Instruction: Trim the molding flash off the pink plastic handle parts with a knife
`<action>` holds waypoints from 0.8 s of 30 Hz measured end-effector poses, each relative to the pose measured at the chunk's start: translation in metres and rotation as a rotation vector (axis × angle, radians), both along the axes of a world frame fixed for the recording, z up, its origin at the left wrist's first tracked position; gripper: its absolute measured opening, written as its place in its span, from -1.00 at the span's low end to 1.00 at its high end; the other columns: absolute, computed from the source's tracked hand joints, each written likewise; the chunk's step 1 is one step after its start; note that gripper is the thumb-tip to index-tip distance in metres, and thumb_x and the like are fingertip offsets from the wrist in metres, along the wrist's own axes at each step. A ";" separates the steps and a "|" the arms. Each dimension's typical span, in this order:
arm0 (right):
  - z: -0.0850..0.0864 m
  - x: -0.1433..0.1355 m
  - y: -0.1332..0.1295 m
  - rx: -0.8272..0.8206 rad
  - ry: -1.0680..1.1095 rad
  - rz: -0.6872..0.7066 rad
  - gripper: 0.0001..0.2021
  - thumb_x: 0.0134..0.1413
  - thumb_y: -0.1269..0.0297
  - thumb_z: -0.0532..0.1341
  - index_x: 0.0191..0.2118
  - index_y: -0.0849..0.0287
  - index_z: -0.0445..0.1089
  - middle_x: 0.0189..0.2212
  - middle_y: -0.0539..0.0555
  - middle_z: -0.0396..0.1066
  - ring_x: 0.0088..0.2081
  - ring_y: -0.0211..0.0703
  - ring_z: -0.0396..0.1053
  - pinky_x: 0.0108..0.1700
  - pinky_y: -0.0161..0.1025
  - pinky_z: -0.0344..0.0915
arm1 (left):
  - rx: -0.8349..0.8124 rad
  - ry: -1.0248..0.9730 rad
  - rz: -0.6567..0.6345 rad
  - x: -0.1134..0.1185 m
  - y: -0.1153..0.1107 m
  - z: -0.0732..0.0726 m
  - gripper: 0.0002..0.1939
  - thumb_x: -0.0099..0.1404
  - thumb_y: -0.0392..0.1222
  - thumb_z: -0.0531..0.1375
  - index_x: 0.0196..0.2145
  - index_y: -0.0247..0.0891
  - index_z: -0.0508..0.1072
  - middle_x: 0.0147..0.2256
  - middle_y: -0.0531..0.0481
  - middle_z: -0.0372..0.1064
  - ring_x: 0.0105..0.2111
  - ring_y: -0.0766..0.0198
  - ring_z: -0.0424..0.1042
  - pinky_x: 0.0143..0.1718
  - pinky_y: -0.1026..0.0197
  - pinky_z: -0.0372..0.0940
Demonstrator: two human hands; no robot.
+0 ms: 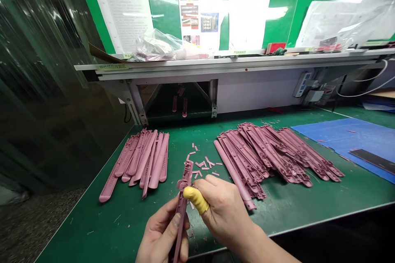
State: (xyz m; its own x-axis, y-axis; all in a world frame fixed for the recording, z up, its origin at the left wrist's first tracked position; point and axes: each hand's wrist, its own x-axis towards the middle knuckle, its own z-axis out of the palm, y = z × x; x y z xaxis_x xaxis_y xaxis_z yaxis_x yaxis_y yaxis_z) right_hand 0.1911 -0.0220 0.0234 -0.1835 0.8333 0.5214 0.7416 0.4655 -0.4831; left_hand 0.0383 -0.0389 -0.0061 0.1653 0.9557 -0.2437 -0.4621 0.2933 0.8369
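A long, narrow pink plastic part (186, 171), with ribs and small raised details along it, points away from me over the near edge of the bench. My left hand (163, 234) is closed around its lower half, thumb on top. My right hand (224, 205) is closed beside the upper half, its thumb in a yellow finger cot (196, 200) against the part. What the curled right fingers grip is hidden. Small pink plastic scraps (203, 165) lie on the bench just beyond my hands.
Similar pink parts form a pile (151, 158) on the left and a larger pile (262, 156) on the right of the green bench (101, 224). A blue sheet (348, 131) lies far right, with a dark flat strip (373, 161) on it. A shelf (234, 63) spans the back.
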 end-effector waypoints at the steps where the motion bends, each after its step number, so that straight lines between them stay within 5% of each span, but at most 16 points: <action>1: 0.000 0.003 -0.003 -0.025 0.006 0.020 -0.58 0.30 0.06 -0.06 -0.28 0.15 0.47 -0.52 0.05 0.33 -0.48 -0.21 0.28 -0.45 -0.32 0.14 | -0.014 -0.001 0.002 -0.002 0.003 0.003 -0.54 0.07 0.01 0.33 -0.09 -0.14 0.40 -0.47 0.07 0.42 -0.69 0.36 0.40 -0.80 0.43 0.23; 5: -0.010 0.011 -0.027 -0.213 0.108 0.182 -0.65 0.29 0.24 -0.02 0.10 0.14 0.33 -0.39 0.08 0.40 -0.37 -0.18 0.35 -0.32 -0.30 0.26 | 0.011 -0.134 -0.051 -0.017 0.023 0.024 -0.79 0.33 -0.07 0.07 -0.18 -0.23 0.34 -0.43 0.00 0.39 -0.74 0.41 0.30 -0.84 0.39 0.17; 8: -0.034 0.001 -0.046 -0.345 0.164 0.260 -0.68 0.21 0.22 0.11 0.02 0.18 0.39 -0.39 0.09 0.46 -0.40 -0.18 0.38 -0.33 -0.30 0.28 | 0.214 -0.199 0.107 -0.027 0.035 0.036 -0.76 0.37 -0.07 0.00 -0.35 -0.23 0.34 -0.47 0.08 0.29 -0.74 0.51 0.15 -0.79 0.44 0.07; 13: -0.069 -0.027 -0.058 -0.452 0.042 0.261 -0.89 0.09 0.35 0.17 -0.29 0.10 0.45 -0.47 0.01 0.48 -0.43 -0.15 0.40 -0.36 -0.30 0.22 | 0.611 -0.029 0.327 -0.024 0.024 0.049 -0.72 0.28 0.01 0.13 -0.08 -0.08 0.40 -0.44 0.09 0.30 -0.64 0.39 0.20 -0.65 0.30 0.13; 17: -0.069 -0.032 -0.051 -0.451 -0.054 0.206 -0.90 0.10 0.36 0.16 -0.30 0.07 0.43 -0.45 -0.01 0.48 -0.40 -0.15 0.41 -0.35 -0.30 0.19 | 0.763 0.108 0.323 -0.015 0.003 0.054 -0.63 0.16 -0.01 0.26 -0.05 0.01 0.45 -0.48 0.09 0.34 -0.65 0.32 0.22 -0.61 0.21 0.15; 24: -0.061 -0.025 -0.037 -0.373 -0.123 0.130 -0.86 0.17 0.30 0.14 -0.31 0.10 0.46 -0.44 0.04 0.47 -0.38 -0.12 0.38 -0.34 -0.26 0.16 | 0.644 0.082 0.239 -0.019 -0.007 0.055 -0.59 0.06 0.09 0.31 -0.09 0.16 0.45 -0.54 0.15 0.34 -0.66 0.34 0.22 -0.59 0.22 0.16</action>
